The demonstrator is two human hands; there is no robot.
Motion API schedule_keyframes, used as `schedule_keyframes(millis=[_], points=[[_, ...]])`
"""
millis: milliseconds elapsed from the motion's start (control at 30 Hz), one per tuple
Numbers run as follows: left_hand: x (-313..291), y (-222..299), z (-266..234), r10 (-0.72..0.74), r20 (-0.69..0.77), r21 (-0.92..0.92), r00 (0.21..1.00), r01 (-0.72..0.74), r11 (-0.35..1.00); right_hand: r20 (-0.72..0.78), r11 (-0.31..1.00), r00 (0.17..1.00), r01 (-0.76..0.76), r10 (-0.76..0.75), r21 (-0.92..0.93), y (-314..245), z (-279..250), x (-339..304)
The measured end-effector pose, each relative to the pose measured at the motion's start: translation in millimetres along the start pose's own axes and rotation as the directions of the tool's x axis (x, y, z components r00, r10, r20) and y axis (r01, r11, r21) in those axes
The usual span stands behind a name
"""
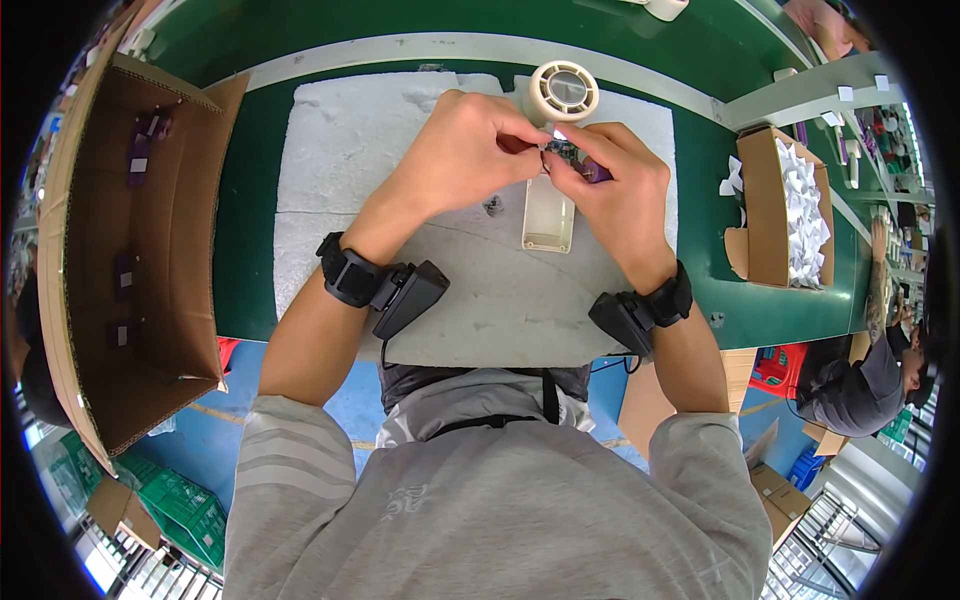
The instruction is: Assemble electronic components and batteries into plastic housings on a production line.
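Observation:
My right hand (625, 180) has its thumb and fingers closed on a small circuit board (562, 149). A purple part (597, 170), perhaps a battery cell, shows beside those fingers. My left hand (468, 140) pinches at the board's left edge, and whatever lies between its fingertips is hidden. Beneath the hands lies a cream handheld device with a round, ringed head (563, 92) at the far end. Its open, hollow handle shell (548, 228) points toward me. The middle of the device is covered by my fingers.
A white foam pad (340, 190) lies under the work on a green table (245, 200). At left stands a large open carton (140, 270) with several purple pieces inside. A smaller box (765, 215) at right holds white pieces. Another person (860, 390) sits at far right.

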State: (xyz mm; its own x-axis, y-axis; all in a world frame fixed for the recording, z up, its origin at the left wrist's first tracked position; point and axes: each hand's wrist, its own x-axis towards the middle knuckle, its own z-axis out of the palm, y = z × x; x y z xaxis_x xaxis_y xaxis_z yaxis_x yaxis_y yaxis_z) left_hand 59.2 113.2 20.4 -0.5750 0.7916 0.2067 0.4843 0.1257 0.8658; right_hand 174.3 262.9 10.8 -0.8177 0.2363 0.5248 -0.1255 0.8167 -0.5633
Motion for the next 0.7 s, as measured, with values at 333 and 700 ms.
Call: schedule_keyframes(millis=[333, 700], points=[[4, -16, -7, -0.119, 0.188, -0.291, 0.975, 0.171, 0.941, 0.115, 0.989, 0.984, -0.14, 0.134, 0.046, -11, -11, 4], [4, -13, -4, -0.093, 0.285, -0.344, 0.954, 0.192, 0.919, 0.185, 0.992, 0.975, -0.125, 0.124, -0.01, -12, -17, 0]])
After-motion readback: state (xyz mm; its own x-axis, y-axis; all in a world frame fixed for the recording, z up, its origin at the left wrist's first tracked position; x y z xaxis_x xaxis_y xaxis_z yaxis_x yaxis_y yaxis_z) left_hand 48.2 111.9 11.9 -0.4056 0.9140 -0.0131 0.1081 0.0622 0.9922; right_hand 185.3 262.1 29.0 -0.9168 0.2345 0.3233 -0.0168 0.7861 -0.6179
